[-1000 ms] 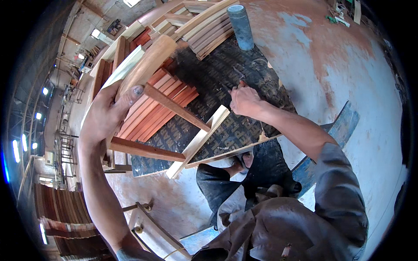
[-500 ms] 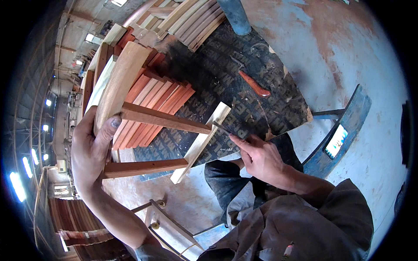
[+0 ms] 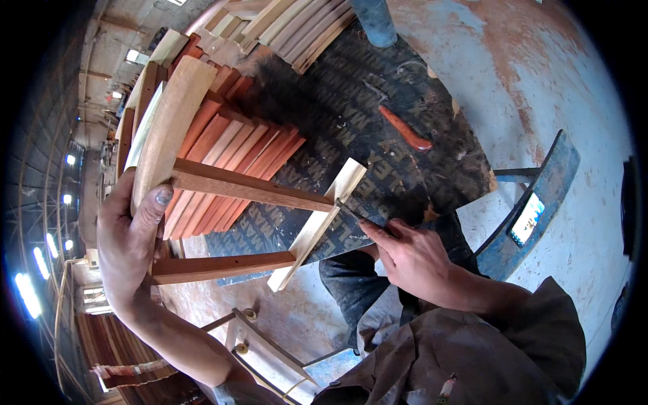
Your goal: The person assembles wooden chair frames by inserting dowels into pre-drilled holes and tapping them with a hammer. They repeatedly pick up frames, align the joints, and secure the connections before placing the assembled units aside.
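Note:
My left hand [image 3: 128, 236] is wrapped round the thick, pale curved rail of a wooden frame [image 3: 250, 187], thumb on its near face. Two reddish-brown slats run from that rail to a narrower pale crosspiece [image 3: 312, 233] on the right. Between the fingers of my right hand [image 3: 415, 260] is a thin, dark metal blade tool [image 3: 349, 210], its handle hidden by the palm. My index finger lies stretched along it. The tip meets the crosspiece beside the end of the upper slat.
Reddish wooden pieces [image 3: 253, 152] are stacked beyond the frame on a dark printed board [image 3: 351, 115]. A tool with an orange-red handle [image 3: 405, 129] lies there. Paler pieces [image 3: 297, 34] and a blue post [image 3: 373, 23] stand farther back. A lit phone [image 3: 527, 219] rests on a blue bench [image 3: 499, 253].
My left hand and the curved rail have shifted slightly left. The crosspiece, my right hand and the blade tip sit a little farther right and lower; the tip stays at the slat joint.

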The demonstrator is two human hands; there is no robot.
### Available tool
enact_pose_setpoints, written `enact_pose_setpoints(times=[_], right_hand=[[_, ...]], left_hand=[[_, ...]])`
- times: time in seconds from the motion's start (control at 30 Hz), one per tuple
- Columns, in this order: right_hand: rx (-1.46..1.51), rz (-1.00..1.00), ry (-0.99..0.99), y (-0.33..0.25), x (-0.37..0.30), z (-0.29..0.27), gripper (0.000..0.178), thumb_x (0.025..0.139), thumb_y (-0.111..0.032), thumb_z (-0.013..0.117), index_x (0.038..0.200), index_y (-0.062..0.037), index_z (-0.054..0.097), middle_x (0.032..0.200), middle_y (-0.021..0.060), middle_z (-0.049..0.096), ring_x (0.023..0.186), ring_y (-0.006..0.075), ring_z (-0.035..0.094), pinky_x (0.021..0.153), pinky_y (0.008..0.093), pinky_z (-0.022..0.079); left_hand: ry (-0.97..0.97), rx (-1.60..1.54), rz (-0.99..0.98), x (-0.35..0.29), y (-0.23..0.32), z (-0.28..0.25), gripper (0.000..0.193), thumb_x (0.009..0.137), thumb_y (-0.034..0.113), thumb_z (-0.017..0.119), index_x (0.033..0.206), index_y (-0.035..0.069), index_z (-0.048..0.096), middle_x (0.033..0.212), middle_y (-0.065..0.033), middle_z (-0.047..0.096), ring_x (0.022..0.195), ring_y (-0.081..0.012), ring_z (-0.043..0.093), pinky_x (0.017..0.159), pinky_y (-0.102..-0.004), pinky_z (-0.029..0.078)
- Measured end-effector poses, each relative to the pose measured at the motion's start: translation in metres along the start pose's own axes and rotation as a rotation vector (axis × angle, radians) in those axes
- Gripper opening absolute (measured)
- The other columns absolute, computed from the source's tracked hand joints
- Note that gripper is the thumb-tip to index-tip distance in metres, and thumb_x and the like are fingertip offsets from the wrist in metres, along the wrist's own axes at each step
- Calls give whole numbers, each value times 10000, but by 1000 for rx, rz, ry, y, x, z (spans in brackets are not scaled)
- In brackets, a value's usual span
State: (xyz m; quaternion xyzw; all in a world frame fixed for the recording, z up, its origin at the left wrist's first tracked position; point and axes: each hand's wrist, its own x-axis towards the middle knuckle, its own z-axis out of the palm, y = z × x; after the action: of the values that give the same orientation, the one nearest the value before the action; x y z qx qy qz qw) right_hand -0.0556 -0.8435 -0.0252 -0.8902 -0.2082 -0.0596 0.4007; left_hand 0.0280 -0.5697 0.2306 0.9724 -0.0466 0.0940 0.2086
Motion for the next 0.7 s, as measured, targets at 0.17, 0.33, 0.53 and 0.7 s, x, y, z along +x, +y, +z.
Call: enact_pose_setpoints(times=[0.17, 0.33, 0.53, 0.7], right_hand=[[47, 2, 1, 4, 0, 5, 535, 859, -17, 691, 1390, -28, 629, 911, 162, 643, 703, 307, 694, 569, 397, 584], [-66, -41, 14, -5, 2, 15, 552, 847, -11, 696, 1393, 2, 614, 944, 187, 646, 688, 324, 700, 596, 416, 604], [-31, 64, -92, -9, 20, 22, 588, 822, 25, 700, 1401, 8, 603, 979, 185, 656, 706, 314, 702, 615, 393, 605], [31, 32, -45, -6, 0, -10, 534, 855, 21, 695, 1384, 5, 627, 923, 147, 628, 678, 266, 683, 538, 355, 570]], left_hand=[[58, -53, 149, 10, -12, 8, 717, 932, 614, 718, 1273, -14, 654, 643, 44, 533, 496, -23, 420, 417, -218, 294], [-73, 46, 29, 19, -10, -7, 735, 944, 626, 693, 1294, -18, 639, 634, 42, 519, 493, -30, 416, 421, -215, 301], [-188, 48, -13, 30, -24, -13, 722, 955, 645, 664, 1269, -5, 662, 593, 42, 488, 463, -31, 403, 406, -212, 295], [-26, 109, 46, 25, -27, -3, 747, 972, 614, 660, 1364, -21, 622, 571, 57, 469, 442, -23, 374, 393, -220, 266]])
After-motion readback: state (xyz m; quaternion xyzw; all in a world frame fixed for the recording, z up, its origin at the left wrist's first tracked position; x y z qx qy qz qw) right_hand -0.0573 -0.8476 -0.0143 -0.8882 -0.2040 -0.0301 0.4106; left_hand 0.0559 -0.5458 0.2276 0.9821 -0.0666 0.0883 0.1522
